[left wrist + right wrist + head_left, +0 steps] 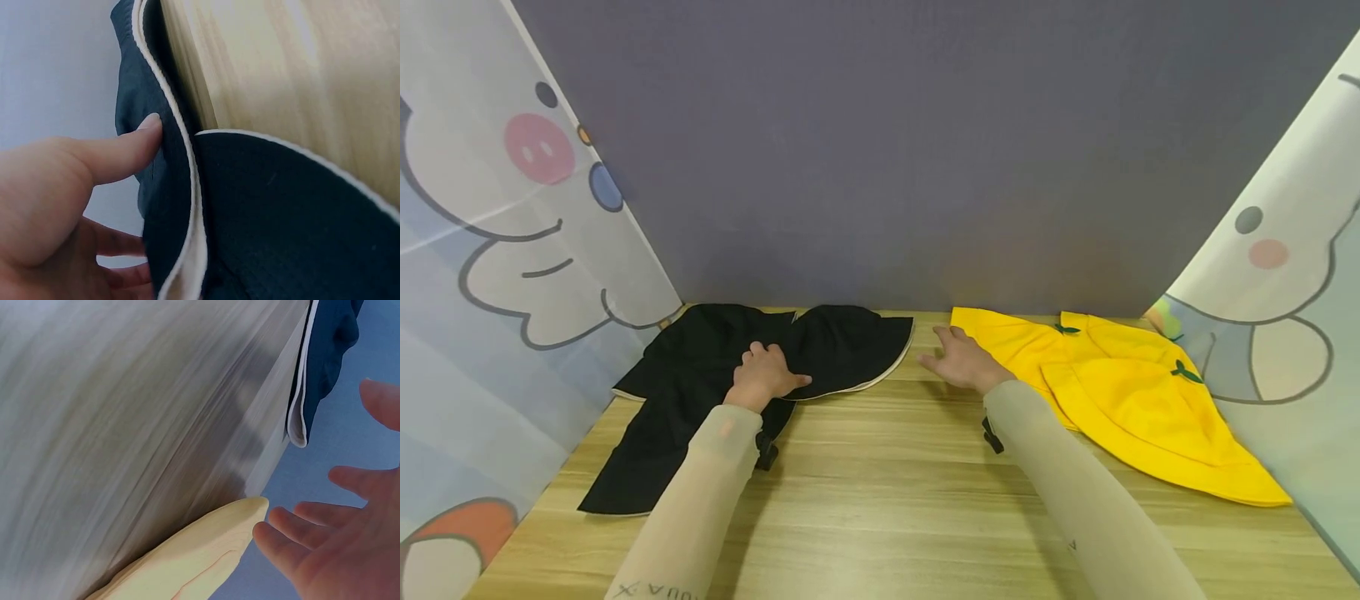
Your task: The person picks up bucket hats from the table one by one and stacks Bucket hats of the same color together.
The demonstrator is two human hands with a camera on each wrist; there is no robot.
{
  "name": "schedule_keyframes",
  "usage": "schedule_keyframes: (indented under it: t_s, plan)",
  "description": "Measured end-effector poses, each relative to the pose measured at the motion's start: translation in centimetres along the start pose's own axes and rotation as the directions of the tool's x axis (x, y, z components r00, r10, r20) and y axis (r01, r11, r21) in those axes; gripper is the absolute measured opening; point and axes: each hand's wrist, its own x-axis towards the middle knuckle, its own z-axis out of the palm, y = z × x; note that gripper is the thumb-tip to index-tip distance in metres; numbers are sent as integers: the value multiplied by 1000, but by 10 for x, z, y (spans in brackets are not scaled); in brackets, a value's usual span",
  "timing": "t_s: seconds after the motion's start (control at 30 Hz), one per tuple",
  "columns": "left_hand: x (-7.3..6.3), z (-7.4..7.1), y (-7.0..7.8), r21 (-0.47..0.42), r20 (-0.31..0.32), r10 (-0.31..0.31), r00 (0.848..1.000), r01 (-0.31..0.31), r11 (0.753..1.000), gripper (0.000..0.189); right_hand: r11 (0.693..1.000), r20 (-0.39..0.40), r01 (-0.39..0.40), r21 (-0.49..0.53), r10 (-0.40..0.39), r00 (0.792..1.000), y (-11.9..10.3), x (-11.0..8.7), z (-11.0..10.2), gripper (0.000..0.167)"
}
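In the head view, the black hat point(857, 346) shows a curved, pale-trimmed brim edge facing a strip of bare wood; across that strip lies the corner of the rear yellow hat point(1000, 337). A wider stretch of wood opens nearer the person, between the two pale sleeves point(688, 500). The left hand point(765, 375) is over the black hat, thumb spread sideways from the fingers. More black cloth point(700, 358) spreads left and nearer. The right hand point(966, 360) is spread beside the rear yellow hat's corner; the front yellow hat point(1150, 408) overlaps it, its brim reaching toward the table's right edge. The wood-grain table point(880, 517) meets a grey back panel point(880, 158), with cartoon-printed panels point(1285, 250) on both sides.

The left wrist view shows what the head view hides: the thumb lies straight on dark cloth beside a doubled, pale-trimmed edge. The other fingertips are hidden, so I cannot tell whether the hand grips it. A second dark piece with a curved, pale edge lies alongside.

In the right wrist view, the fingers are extended and apart, holding nothing, just beside the yellow tip; whether they touch it I cannot tell. The black hat's folded brim edge stands well apart.
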Motion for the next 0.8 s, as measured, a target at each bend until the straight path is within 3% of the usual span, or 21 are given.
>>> schedule_keyframes:
  t_s: [0.17,0.33,0.6,0.8]
  plan:
    - [5,-1,0,-67,15,-24,1000,25,997,97,1000,29,-10,-9,10,1000,-1,3,1,82]
    - [9,-1,-1,-92,52,-8,999,13,996,99,1000,51,-20,-10,20,999,-7,3,1,85]
    - [10,-5,-3,-82,47,145,988,-141,987,73,998,56,-21,-52,24,998,-10,5,1,88]
    - [8,-4,0,-87,23,211,977,-208,974,64,999,68,-20,-32,22,997,-8,7,1,90]
